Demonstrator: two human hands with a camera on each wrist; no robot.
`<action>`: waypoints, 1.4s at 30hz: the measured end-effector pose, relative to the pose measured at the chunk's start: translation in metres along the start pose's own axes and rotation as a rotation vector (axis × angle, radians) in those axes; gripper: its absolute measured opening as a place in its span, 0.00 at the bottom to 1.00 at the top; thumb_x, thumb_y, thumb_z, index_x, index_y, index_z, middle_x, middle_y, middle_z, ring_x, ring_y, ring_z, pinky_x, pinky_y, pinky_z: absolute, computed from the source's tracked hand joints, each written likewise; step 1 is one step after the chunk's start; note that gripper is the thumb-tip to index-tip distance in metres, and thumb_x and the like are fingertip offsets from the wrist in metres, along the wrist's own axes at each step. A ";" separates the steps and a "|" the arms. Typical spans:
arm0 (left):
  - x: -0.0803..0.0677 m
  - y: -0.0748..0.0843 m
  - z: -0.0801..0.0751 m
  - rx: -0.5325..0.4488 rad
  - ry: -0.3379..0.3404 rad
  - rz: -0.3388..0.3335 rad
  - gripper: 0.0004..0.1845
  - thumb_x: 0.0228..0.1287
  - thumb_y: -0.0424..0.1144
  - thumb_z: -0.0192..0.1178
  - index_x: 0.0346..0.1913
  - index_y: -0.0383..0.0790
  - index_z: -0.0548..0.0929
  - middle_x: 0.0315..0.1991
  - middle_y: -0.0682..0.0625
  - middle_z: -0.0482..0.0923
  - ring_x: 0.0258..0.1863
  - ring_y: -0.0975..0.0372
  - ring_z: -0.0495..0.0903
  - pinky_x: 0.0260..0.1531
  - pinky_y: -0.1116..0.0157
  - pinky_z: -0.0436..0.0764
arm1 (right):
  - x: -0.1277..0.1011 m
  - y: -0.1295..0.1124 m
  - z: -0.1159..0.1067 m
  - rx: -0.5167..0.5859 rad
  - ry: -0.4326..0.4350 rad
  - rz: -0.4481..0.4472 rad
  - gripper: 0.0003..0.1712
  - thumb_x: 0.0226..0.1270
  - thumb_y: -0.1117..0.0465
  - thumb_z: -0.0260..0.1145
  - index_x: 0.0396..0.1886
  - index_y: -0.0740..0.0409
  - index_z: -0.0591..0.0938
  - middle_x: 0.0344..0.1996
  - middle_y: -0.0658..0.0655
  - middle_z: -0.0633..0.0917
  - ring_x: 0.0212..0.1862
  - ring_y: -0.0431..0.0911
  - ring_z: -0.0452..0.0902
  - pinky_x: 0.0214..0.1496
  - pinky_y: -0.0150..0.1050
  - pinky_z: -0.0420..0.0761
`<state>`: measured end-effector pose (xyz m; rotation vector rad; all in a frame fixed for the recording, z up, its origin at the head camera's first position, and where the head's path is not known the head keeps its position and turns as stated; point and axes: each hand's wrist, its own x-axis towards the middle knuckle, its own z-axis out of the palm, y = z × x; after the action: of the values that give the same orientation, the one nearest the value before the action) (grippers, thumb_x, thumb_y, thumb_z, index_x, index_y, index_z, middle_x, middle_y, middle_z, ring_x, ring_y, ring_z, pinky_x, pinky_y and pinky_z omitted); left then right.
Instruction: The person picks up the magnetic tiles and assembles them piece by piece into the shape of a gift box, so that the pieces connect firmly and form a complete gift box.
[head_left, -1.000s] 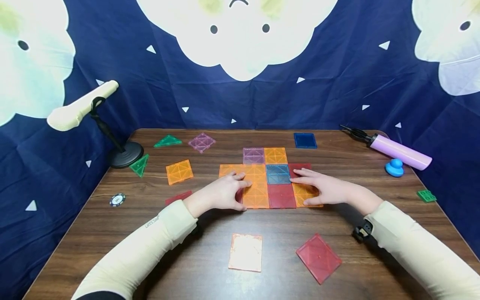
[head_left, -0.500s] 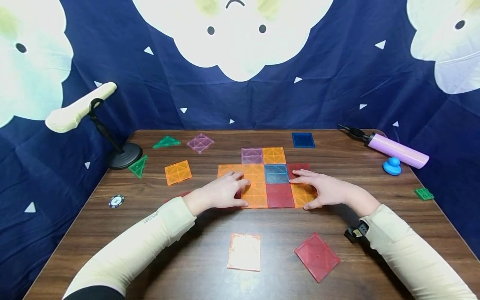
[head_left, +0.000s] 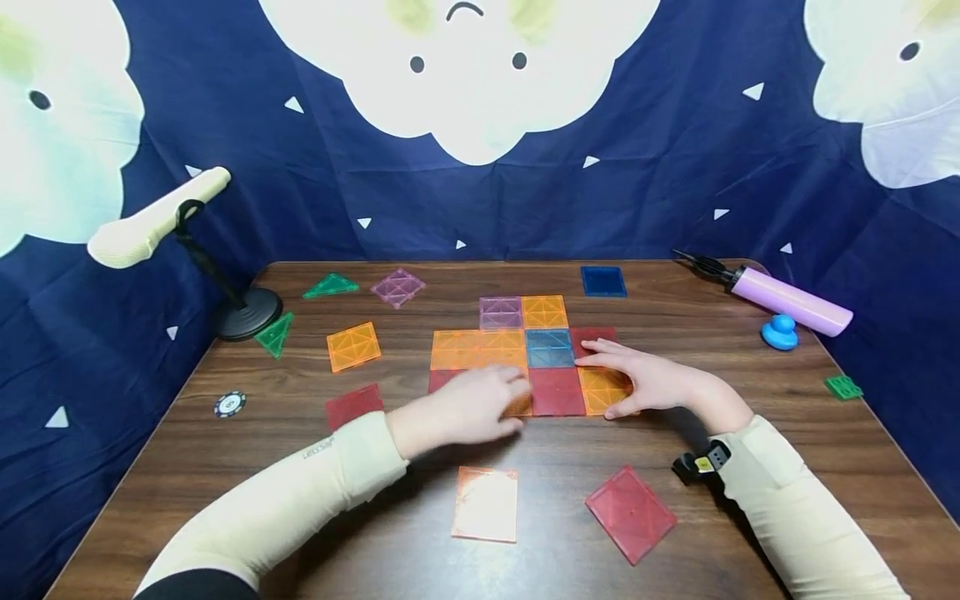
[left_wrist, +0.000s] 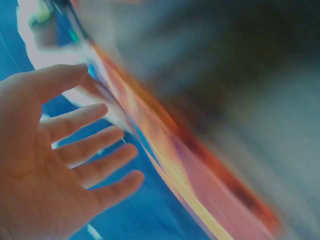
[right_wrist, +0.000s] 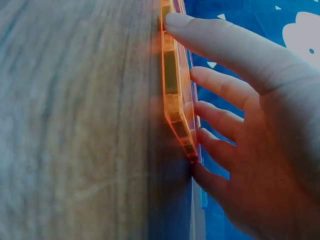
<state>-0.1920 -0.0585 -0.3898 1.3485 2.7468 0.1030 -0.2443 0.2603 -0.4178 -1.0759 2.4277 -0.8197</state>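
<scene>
A flat patch of square tiles (head_left: 525, 354) in orange, red, blue and purple lies at the middle of the wooden table (head_left: 187, 467). My left hand (head_left: 480, 404) is blurred over the patch's front left edge. In the left wrist view the left hand (left_wrist: 75, 150) has spread, straight fingers and holds nothing. My right hand (head_left: 633, 377) lies flat on the orange tile (head_left: 600, 387) at the patch's right corner. In the right wrist view the right hand (right_wrist: 235, 115) rests straight fingers on this orange tile (right_wrist: 172, 75), with the thumb at its edge.
A pale orange tile (head_left: 485, 503) and a red tile (head_left: 630, 512) lie near me. Further loose tiles: red (head_left: 354, 405), orange (head_left: 353, 346), purple (head_left: 398, 287), blue (head_left: 603, 281), green triangles (head_left: 274, 334). A microphone stand (head_left: 247, 312) is left; a pink pump (head_left: 787, 302) is right.
My left hand has lifted off the patch's left side and slid toward me and to the right, uncovering a red tile at the patch's left. The right hand stays on its orange tile.
</scene>
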 end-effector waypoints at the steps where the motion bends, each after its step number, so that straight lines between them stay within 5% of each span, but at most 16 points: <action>1: 0.000 0.012 0.000 0.001 0.013 0.055 0.24 0.68 0.49 0.67 0.62 0.42 0.81 0.62 0.45 0.78 0.60 0.55 0.78 0.62 0.58 0.75 | 0.001 0.000 0.000 0.004 -0.001 -0.009 0.47 0.60 0.50 0.78 0.75 0.59 0.70 0.79 0.68 0.55 0.78 0.68 0.43 0.71 0.72 0.51; 4: 0.000 0.048 0.001 -0.002 0.010 0.246 0.23 0.70 0.48 0.64 0.64 0.43 0.80 0.64 0.48 0.77 0.63 0.60 0.76 0.65 0.65 0.70 | 0.003 0.000 0.000 0.011 -0.001 -0.029 0.46 0.60 0.50 0.78 0.75 0.60 0.70 0.79 0.68 0.55 0.78 0.68 0.43 0.71 0.72 0.50; 7: -0.001 0.075 0.005 -0.027 -0.069 0.404 0.27 0.73 0.48 0.62 0.71 0.45 0.75 0.72 0.49 0.70 0.71 0.61 0.67 0.70 0.68 0.61 | 0.004 0.001 -0.001 0.013 -0.005 -0.024 0.46 0.61 0.50 0.78 0.75 0.59 0.70 0.79 0.68 0.54 0.78 0.68 0.42 0.71 0.72 0.50; 10: 0.000 0.091 0.011 -0.009 -0.151 0.488 0.30 0.74 0.50 0.61 0.75 0.49 0.71 0.76 0.52 0.63 0.75 0.63 0.61 0.71 0.72 0.56 | 0.002 0.002 -0.001 0.016 -0.006 -0.007 0.46 0.61 0.50 0.77 0.76 0.58 0.69 0.79 0.67 0.53 0.78 0.68 0.41 0.71 0.73 0.49; 13: 0.002 0.097 0.015 0.060 -0.154 0.515 0.28 0.72 0.50 0.62 0.72 0.49 0.75 0.72 0.53 0.69 0.71 0.65 0.65 0.68 0.73 0.61 | 0.000 0.003 0.000 0.017 -0.007 0.006 0.46 0.62 0.50 0.77 0.76 0.57 0.69 0.80 0.66 0.53 0.79 0.68 0.40 0.71 0.73 0.49; 16: 0.000 0.098 0.016 0.116 -0.109 0.492 0.23 0.70 0.50 0.64 0.64 0.48 0.80 0.58 0.56 0.77 0.61 0.65 0.74 0.62 0.72 0.69 | -0.001 0.003 0.001 0.014 -0.010 0.009 0.47 0.62 0.50 0.77 0.76 0.57 0.68 0.80 0.66 0.52 0.79 0.67 0.40 0.71 0.72 0.49; 22: -0.004 0.088 0.017 0.129 -0.026 0.343 0.16 0.68 0.52 0.67 0.49 0.46 0.84 0.41 0.56 0.72 0.42 0.66 0.75 0.46 0.71 0.77 | -0.002 0.001 0.001 0.021 -0.013 0.021 0.47 0.62 0.50 0.77 0.76 0.58 0.68 0.80 0.67 0.52 0.79 0.67 0.40 0.71 0.72 0.49; 29: 0.001 0.078 0.023 0.145 0.093 0.245 0.11 0.66 0.46 0.68 0.45 0.44 0.87 0.36 0.54 0.71 0.35 0.66 0.73 0.40 0.72 0.77 | -0.002 -0.001 -0.001 0.029 -0.019 0.039 0.47 0.62 0.50 0.77 0.77 0.58 0.67 0.80 0.66 0.51 0.79 0.66 0.39 0.72 0.72 0.48; 42: 0.007 0.061 0.023 0.110 0.070 0.163 0.11 0.64 0.44 0.70 0.46 0.44 0.87 0.37 0.53 0.70 0.34 0.66 0.72 0.37 0.73 0.78 | 0.000 -0.003 0.000 0.039 -0.027 0.039 0.47 0.62 0.51 0.77 0.77 0.59 0.67 0.80 0.67 0.51 0.79 0.67 0.39 0.72 0.73 0.47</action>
<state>-0.1459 -0.0147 -0.4069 1.6267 2.7308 0.0085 -0.2431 0.2588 -0.4159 -1.0150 2.3928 -0.8317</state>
